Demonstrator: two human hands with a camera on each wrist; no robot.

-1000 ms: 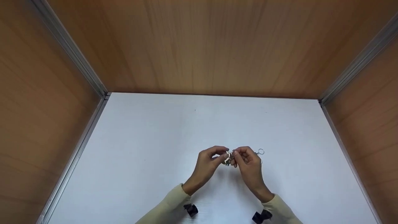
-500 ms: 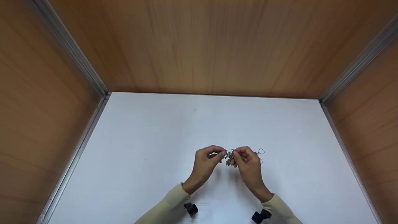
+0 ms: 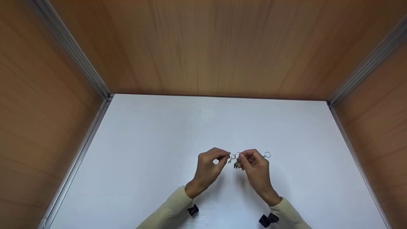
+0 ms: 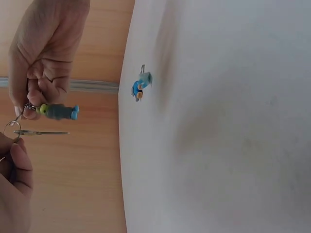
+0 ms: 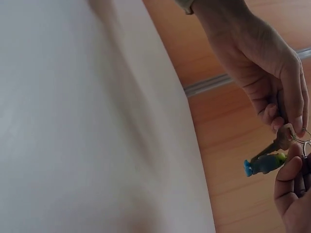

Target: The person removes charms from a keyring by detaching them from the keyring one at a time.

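Fingers (image 3: 222, 155) of both hands are curled in pinches above the near middle of the white tabletop (image 3: 152, 152). The left hand (image 3: 208, 167) pinches the head of a silver key (image 4: 41, 132); its blade hangs free. The right hand (image 3: 256, 167) pinches the ring end of a small green-and-blue figure charm (image 4: 58, 111), just beside the key. A key ring (image 3: 235, 156) links the two hands. A second blue figure charm (image 4: 141, 85) lies on the tabletop, apart from both hands. Another small ring (image 3: 267, 155) shows just beyond the right hand.
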